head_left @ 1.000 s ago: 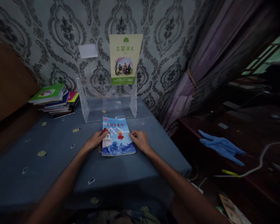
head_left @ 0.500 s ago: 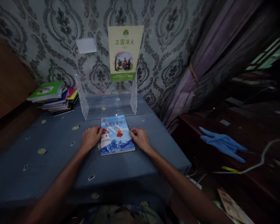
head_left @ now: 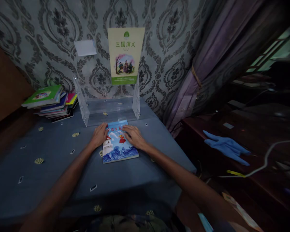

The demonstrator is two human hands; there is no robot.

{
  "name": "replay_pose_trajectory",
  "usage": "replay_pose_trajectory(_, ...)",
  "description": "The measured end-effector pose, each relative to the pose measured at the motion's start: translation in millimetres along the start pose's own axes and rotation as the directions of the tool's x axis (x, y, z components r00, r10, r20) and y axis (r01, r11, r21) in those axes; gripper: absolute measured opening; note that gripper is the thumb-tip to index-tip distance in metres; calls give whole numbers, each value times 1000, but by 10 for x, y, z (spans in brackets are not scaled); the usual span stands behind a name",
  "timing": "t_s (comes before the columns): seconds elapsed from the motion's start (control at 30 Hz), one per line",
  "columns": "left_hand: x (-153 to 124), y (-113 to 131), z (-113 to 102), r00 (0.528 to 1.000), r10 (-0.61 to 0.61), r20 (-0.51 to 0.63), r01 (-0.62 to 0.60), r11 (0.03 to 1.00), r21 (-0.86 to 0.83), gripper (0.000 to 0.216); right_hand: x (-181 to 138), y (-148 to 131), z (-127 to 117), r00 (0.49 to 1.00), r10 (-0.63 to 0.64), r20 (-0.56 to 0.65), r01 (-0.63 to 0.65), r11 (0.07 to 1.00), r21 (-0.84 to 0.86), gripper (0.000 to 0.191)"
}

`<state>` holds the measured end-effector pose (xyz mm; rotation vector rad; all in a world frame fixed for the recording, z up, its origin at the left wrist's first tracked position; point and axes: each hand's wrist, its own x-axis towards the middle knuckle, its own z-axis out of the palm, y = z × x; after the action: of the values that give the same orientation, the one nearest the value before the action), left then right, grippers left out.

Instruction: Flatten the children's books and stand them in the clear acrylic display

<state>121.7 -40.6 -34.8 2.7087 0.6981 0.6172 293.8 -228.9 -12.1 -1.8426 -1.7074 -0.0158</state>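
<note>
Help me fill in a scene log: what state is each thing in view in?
Blue book, closed, lying flat on the table
Left hand, at the book's left edge
Right hand, over the cover's upper right
Cream book, upright, front cover showing
Clear rack, standing
Book stack, uneven, books closed
Curtain, tied back
Blue glove, unworn, lying down
</note>
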Motion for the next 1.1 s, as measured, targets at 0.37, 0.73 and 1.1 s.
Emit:
replay_pose_trajectory(0.37, -29, -69, 10, 1000, 26, -6, -26, 999, -33, 44, 486, 150, 299, 990, 46, 130, -36, 996, -77, 38)
replay_pose_trajectory(0.73, -25, -116, 24, 999, 34, 14, -34, 999, -11, 45, 372, 646, 180, 993, 113, 27, -114, 991, 73, 37)
replay_pose_trajectory(1.1, -16, -135, 20, 998, 47, 34, -46, 999, -13, 51, 425, 701, 239, 990, 139, -8, -137, 984, 117, 37)
